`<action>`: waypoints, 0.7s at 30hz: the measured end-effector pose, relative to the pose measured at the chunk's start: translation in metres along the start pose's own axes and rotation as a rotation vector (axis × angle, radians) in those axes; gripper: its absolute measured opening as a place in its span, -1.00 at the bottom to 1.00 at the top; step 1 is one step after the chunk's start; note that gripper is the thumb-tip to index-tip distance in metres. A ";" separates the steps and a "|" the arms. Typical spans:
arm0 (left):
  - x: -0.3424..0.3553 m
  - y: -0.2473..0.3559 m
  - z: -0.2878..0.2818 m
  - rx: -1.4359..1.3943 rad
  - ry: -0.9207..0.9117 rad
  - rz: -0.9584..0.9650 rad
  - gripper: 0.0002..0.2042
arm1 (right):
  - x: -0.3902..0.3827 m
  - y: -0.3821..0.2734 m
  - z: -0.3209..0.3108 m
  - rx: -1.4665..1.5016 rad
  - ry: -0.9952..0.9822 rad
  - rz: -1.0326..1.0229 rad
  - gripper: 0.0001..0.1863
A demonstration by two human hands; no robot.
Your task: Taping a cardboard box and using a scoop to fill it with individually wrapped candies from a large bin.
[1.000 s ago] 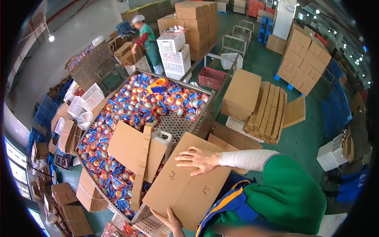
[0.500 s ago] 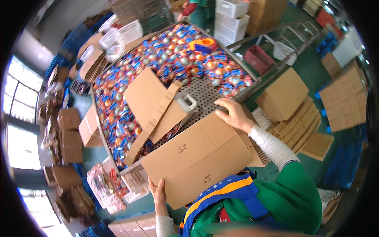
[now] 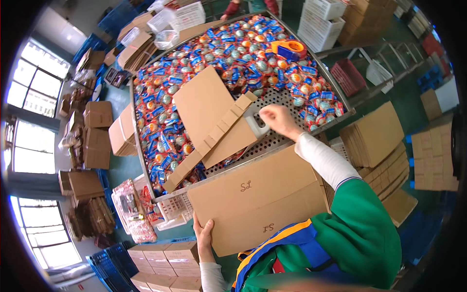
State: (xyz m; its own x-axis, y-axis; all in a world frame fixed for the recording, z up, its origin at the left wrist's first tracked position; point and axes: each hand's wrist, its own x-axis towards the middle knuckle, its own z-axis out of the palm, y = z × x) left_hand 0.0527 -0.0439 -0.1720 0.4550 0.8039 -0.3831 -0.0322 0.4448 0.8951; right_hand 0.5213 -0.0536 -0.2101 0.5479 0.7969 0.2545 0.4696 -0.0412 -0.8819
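Note:
A flat, folded cardboard carton (image 3: 258, 207) with handwritten marks leans across my front at the tray's near edge. My left hand (image 3: 203, 232) grips its lower left edge, thumb on top. Above the carton, my right hand (image 3: 281, 120) is closed with curled fingers, beside a white loop-shaped handle (image 3: 261, 130); whatever it may hold is hidden. Brown cardboard sheets (image 3: 204, 104) and a narrow notched cardboard strip (image 3: 226, 124) lie on the tray's contents. Many small wrapped packs (image 3: 233, 46) in red and blue fill the perforated metal tray (image 3: 279, 141).
A yellow-orange and blue object (image 3: 290, 50) rests on the packs. Stacked flat cartons (image 3: 374, 141) stand at the right, white crates (image 3: 321, 27) at the far right. Boxes (image 3: 163, 258) and blue pallets (image 3: 112, 267) lie at lower left. Another person's hand (image 3: 231, 9) shows beyond the tray.
My right hand has left the carton's upper edge and moved over the tray to the white handle, its fingers curling in. My left hand keeps its grip. The view has shifted.

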 end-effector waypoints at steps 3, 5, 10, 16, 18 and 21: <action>-0.001 0.006 0.006 -0.020 0.018 -0.039 -0.18 | -0.033 0.045 -0.073 -0.029 0.265 0.112 -0.86; 0.000 0.007 0.008 -0.027 0.010 -0.064 -0.17 | -0.055 0.064 -0.122 -0.170 0.305 0.234 -0.87; 0.000 0.009 0.004 -0.048 -0.012 -0.111 -0.17 | -0.013 0.059 -0.162 -0.436 0.286 0.218 -0.68; 0.003 0.014 0.012 -0.056 0.010 -0.128 -0.15 | 0.130 0.127 -0.149 -0.866 0.212 0.021 -0.19; 0.005 0.004 0.004 -0.026 0.025 -0.110 -0.10 | 0.166 0.130 -0.147 -0.981 0.194 0.115 -0.20; 0.003 0.006 0.009 0.030 0.082 -0.101 -0.13 | 0.193 0.155 -0.149 -1.113 0.110 0.298 -0.32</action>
State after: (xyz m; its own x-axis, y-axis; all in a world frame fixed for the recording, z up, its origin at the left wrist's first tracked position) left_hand 0.0617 -0.0421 -0.1662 0.3803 0.7857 -0.4879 0.0375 0.5140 0.8570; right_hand 0.8034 0.0038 -0.2387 0.7710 0.6119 0.1765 0.6317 -0.7701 -0.0892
